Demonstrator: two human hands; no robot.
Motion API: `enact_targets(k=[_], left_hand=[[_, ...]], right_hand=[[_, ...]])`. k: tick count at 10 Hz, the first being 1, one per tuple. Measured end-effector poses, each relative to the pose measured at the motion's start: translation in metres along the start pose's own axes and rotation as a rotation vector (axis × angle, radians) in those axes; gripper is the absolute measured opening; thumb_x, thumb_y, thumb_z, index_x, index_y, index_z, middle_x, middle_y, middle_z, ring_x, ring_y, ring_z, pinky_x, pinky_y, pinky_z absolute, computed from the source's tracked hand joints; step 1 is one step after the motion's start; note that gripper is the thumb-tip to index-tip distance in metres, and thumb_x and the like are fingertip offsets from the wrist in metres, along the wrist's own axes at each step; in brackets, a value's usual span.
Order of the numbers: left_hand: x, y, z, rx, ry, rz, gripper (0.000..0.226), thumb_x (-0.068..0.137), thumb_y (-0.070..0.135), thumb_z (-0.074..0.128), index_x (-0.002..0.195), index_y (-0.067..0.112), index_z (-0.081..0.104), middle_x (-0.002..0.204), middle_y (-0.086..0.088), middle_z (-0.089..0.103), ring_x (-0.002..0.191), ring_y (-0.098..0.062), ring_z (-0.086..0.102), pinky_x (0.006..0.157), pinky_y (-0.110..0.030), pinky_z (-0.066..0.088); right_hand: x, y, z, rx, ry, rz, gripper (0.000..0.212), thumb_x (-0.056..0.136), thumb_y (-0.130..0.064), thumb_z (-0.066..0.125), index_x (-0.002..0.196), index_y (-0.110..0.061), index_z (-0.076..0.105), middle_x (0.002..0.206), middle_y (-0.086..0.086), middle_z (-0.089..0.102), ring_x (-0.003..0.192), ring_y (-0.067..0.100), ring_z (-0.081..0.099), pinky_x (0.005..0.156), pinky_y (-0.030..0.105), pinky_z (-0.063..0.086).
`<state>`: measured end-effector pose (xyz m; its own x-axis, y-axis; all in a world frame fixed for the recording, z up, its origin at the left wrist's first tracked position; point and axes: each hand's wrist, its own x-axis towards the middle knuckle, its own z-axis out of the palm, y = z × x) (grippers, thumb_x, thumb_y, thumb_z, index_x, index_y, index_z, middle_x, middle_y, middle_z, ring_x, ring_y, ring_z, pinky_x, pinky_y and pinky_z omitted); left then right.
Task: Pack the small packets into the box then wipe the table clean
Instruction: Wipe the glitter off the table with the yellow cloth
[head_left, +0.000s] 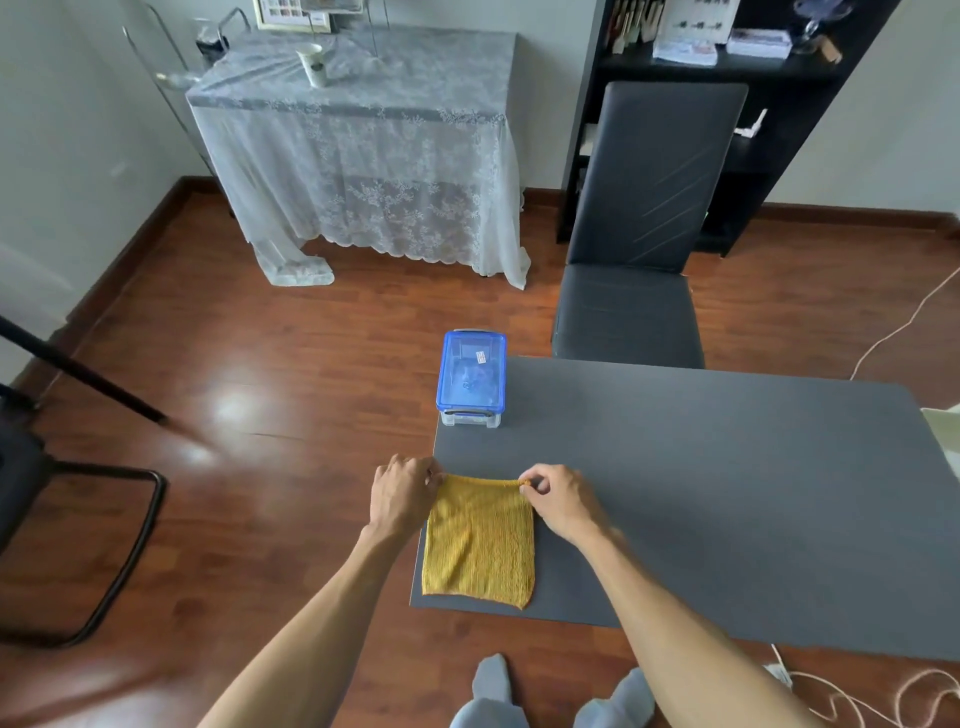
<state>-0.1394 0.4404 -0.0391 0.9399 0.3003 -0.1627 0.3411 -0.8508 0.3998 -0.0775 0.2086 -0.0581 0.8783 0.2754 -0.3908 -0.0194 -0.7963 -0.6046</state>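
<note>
The fingers (531, 483) of the right hand (558, 501) are curled together and pinch the far right corner of a yellow cloth (480, 540), thumb and forefinger closed on the hem. The left hand (402, 493) is closed the same way at the far left corner, its fingertips tucked under the knuckles so the exact grip there is hard to make out; it sits right at the table's left edge. The cloth lies flat on the dark grey table (727, 493), stretching from the two pinched corners back toward the person, its near edge just short of the table's near edge.

Beyond the fingers, well apart from them, a clear box (471, 382) with a blue lid stands on the far left corner of the table, part of it overhanging the edge. The lid is on; through it only blurred shapes and a small white label show, so what is inside cannot be told.

Past the table's far edge stands a dark chair (644, 234). The table's right side is cut off by the frame. Below the forearms two grey-socked feet (491, 680) show, the rest of the person out of view.
</note>
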Motion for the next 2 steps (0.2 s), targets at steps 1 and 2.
enact_targets(k=[1, 2], left_hand=[[0.003, 0.009, 0.003, 0.066, 0.030, 0.021, 0.017, 0.097, 0.031, 0.055, 0.104, 0.026, 0.069, 0.103, 0.004, 0.071, 0.105, -0.023, 0.054, 0.087, -0.036, 0.040], [-0.011, 0.021, 0.008, 0.003, 0.127, 0.039, 0.024, 0.094, 0.026, 0.059, 0.116, 0.020, 0.065, 0.110, 0.001, 0.067, 0.107, -0.026, 0.054, 0.090, -0.038, 0.042]], right_hand=[[0.000, -0.003, -0.004, 0.012, -0.003, -0.024, 0.020, 0.098, -0.031, 0.065, 0.115, -0.028, 0.073, 0.085, -0.006, 0.074, 0.077, 0.015, 0.068, 0.069, 0.025, 0.051], [-0.015, 0.004, -0.011, 0.022, 0.047, -0.052, 0.026, 0.100, -0.033, 0.061, 0.125, -0.030, 0.068, 0.088, -0.008, 0.071, 0.076, 0.014, 0.064, 0.069, 0.026, 0.048]])
